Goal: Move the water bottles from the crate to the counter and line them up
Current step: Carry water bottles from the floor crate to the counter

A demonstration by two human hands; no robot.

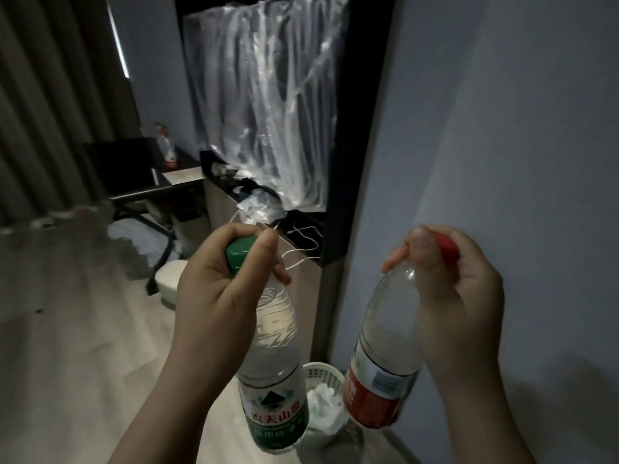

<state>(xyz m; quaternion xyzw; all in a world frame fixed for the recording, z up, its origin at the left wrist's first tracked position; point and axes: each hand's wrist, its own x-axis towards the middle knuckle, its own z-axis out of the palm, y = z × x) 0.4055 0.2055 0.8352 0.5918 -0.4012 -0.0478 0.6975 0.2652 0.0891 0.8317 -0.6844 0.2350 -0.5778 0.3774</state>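
My left hand [214, 289] grips the neck of a clear water bottle with a green cap and green label [273, 390], which hangs upright in the air. My right hand [459, 296] holds a second clear bottle with a red cap and red label [382, 370] by its neck, tilted slightly. Both bottles hang above the floor, apart from each other. A counter [301, 242] with a dark top stands ahead, behind the left hand, with white cables lying on it. No crate shows in the head view.
A small white mesh basket [323, 371] with crumpled paper sits on the floor between the bottles. A grey wall [502, 145] rises at right. Clear plastic sheeting [264, 105] hangs over the counter. A dark desk [140, 169] with another bottle [166, 149] stands far left.
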